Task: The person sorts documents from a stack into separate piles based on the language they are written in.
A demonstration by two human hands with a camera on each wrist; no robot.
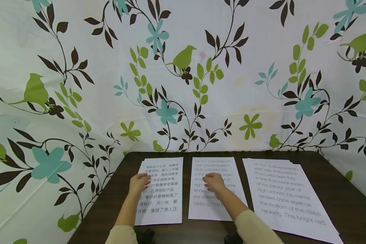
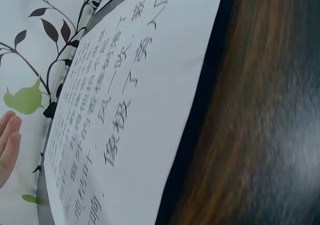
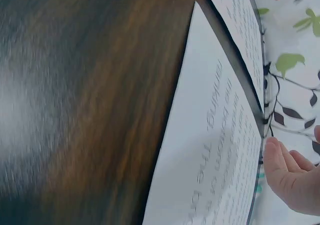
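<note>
Over the left sheet printed with Chinese characters, my left hand hovers near its left edge, fingers loosely bent and holding nothing. My right hand is above the middle sheet of English text, covering some of its words; it too holds nothing. In the left wrist view, the fingers show at the left edge, apart from the paper. The right wrist view has the thumb and fingers raised off the sheet, loosely bent, with a gap between them.
A fanned stack of English-text sheets lies on the right of the dark wooden table. Two small black objects sit at the near edge, partly hidden by the sleeves. Behind the table hangs a leaf-and-bird patterned cloth.
</note>
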